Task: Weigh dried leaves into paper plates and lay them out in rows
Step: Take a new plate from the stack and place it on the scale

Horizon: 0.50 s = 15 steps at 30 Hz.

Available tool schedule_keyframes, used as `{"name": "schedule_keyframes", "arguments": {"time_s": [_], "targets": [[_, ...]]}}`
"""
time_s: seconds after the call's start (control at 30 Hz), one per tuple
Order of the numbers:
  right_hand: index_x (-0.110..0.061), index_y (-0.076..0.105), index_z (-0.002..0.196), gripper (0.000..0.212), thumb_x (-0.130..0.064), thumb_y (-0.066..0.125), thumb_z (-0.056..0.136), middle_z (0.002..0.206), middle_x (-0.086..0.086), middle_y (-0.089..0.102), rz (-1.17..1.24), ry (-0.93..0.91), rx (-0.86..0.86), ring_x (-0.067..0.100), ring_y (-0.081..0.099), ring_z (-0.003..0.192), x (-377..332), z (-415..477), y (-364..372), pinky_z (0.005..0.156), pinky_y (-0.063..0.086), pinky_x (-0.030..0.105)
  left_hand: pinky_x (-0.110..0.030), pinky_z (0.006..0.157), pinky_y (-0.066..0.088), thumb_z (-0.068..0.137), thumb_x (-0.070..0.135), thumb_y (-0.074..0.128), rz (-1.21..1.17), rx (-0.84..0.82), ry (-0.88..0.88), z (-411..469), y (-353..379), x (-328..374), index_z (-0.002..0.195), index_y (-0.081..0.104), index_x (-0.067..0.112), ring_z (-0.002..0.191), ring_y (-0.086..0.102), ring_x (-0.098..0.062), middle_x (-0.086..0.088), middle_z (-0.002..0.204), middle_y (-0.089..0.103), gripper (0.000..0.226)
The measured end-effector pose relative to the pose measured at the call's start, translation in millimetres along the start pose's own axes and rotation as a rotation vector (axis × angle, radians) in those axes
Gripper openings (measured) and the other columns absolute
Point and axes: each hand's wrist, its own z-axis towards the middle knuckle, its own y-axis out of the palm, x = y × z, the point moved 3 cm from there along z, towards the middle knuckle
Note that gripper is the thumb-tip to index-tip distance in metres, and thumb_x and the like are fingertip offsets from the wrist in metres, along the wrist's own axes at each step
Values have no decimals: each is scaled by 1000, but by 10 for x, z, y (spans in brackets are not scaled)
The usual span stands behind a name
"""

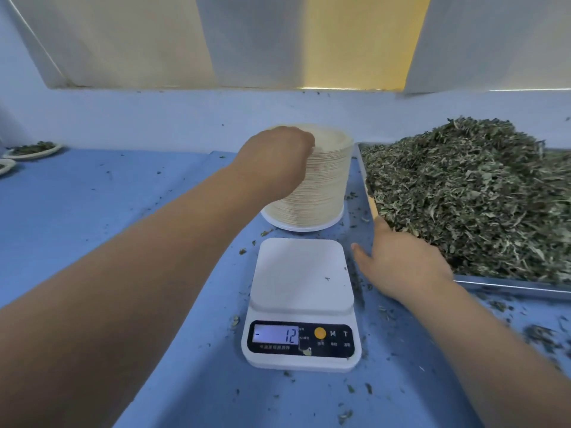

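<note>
Left hand gripping top of plate stack, right hand slack by tray; fetching a plate: peel one off for scale.

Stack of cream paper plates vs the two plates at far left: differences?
The tall stack of cream paper plates is nested many high; the two single paper plates lie flat, holding dried leaves. The stack stands mid-table behind the white scale; the singles lie at far left. The left hand grips the stack; nothing touches the singles. Both are round pale paper.
</note>
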Motion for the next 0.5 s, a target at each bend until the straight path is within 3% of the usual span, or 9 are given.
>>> {"name": "schedule_keyframes", "arguments": {"time_s": [0.2, 0.37, 0.43, 0.5], "targets": [[-19, 26, 153, 72, -64, 36, 97, 80, -2, 58, 39, 15, 28, 25, 60, 73, 37, 1, -6, 58, 48, 37, -37, 62, 37, 101, 5, 42, 38, 24, 67, 26, 0, -39, 109, 54, 10, 76, 51, -27, -8, 97, 55, 15], [-19, 26, 152, 72, -63, 39, 97, 77, -3, 50, 2, 24, 54, 26, 55, 69, 25, -3, -4, 59, 45, 38, -33, 47, 20, 87, -9, 45, 72, 43, 130, -7, -23, -16, 103, 39, 12, 55, 35, -20, -2, 73, 38, 27], [-19, 22, 155, 75, -63, 38, 97, 74, -5, 52, 4, 15, 69, 21, 53, 65, 30, -4, 2, 56, 43, 36, -33, 48, 20, 89, -6, 46, 104, 63, 178, 0, -15, -3, 104, 41, 11, 54, 34, -20, -1, 71, 37, 23], [-20, 19, 158, 76, -62, 38, 97, 73, -5, 55, -8, 3, 80, 16, 53, 62, 35, 4, 3, 53, 42, 34, -34, 52, 30, 97, 4, 46, 73, 92, 193, 26, -30, -3, 109, 50, 9, 60, 45, -24, -4, 77, 49, 13]]}}
